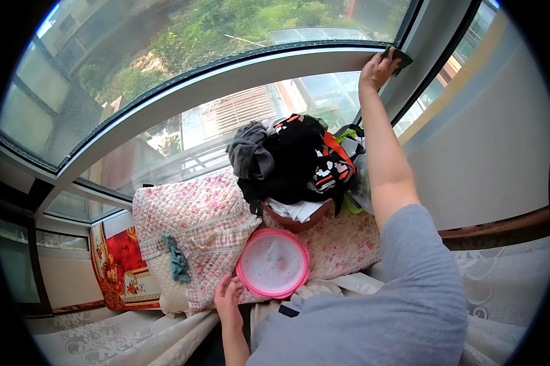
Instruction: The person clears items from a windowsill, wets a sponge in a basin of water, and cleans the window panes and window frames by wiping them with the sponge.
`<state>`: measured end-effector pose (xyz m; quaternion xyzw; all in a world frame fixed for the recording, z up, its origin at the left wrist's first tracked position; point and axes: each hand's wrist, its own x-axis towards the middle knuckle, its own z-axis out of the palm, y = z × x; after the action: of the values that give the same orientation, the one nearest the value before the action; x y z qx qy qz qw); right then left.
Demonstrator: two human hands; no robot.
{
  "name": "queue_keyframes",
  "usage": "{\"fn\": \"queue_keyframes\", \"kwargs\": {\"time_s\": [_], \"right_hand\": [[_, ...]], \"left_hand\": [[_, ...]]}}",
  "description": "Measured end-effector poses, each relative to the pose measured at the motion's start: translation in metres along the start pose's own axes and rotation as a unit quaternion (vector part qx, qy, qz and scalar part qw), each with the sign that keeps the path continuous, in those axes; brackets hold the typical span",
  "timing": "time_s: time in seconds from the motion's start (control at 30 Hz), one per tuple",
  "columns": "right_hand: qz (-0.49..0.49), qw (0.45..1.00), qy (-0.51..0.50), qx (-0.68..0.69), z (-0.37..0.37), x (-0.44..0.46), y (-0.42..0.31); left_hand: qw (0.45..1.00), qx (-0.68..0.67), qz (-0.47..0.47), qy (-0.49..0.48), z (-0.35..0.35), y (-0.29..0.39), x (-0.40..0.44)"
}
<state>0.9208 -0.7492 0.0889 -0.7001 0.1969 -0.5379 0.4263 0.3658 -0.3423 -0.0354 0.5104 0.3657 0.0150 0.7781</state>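
Observation:
My right hand [380, 71] reaches up to the right corner of the window's white crossbar. Its fingers are closed on a dark green scouring pad [402, 62], which lies against the frame there. Low in the view, my left hand [228, 300] is beside the pink basin [241, 282], fingers loosely apart and nothing in them. Whether a fingertip touches the rim is hard to tell. Whitish, sudsy water [274, 263] fills the basin. A crumpled teal cloth [176, 259] lies on the flowered quilt [189, 207] to the left.
Behind the basin stands a reddish-brown tub [299, 221] heaped with a black patterned bag [311, 158] and a grey cloth [250, 149]. Window glass [226, 30] spans the far side. A red patterned blanket [124, 262] is at left, and white lace curtains [122, 332] hang near me.

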Motion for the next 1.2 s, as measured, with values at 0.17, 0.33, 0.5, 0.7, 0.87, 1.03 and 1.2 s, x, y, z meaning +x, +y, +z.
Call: {"fn": "queue_keyframes", "kwargs": {"time_s": [0.17,0.33,0.5,0.7,0.87,1.03,1.2], "right_hand": [[-0.211,0.97,-0.104,0.06,-0.002,-0.13,-0.069],[-0.246,0.961,-0.114,0.048,-0.014,-0.09,-0.043],[-0.125,0.991,0.048,0.009,0.001,0.017,0.024],[-0.22,0.96,-0.147,0.092,-0.026,-0.109,-0.045],[-0.113,0.992,-0.024,0.053,-0.019,-0.024,0.017],[-0.039,0.996,0.004,0.076,-0.007,-0.017,0.021],[-0.268,0.953,-0.143,0.021,-0.043,-0.081,-0.015]], "left_hand": [[0.992,0.074,0.01,-0.105,0.08,0.024,0.028],[0.988,0.091,0.017,-0.121,0.079,0.037,0.03],[0.999,0.028,-0.01,0.02,0.017,0.025,0.006],[0.998,0.02,-0.045,0.029,-0.003,0.012,0.006],[0.999,0.03,-0.032,-0.01,0.011,0.018,0.006],[0.997,0.017,-0.056,0.046,-0.009,0.007,-0.008],[0.999,0.022,-0.035,0.006,0.004,0.02,-0.003]]}}
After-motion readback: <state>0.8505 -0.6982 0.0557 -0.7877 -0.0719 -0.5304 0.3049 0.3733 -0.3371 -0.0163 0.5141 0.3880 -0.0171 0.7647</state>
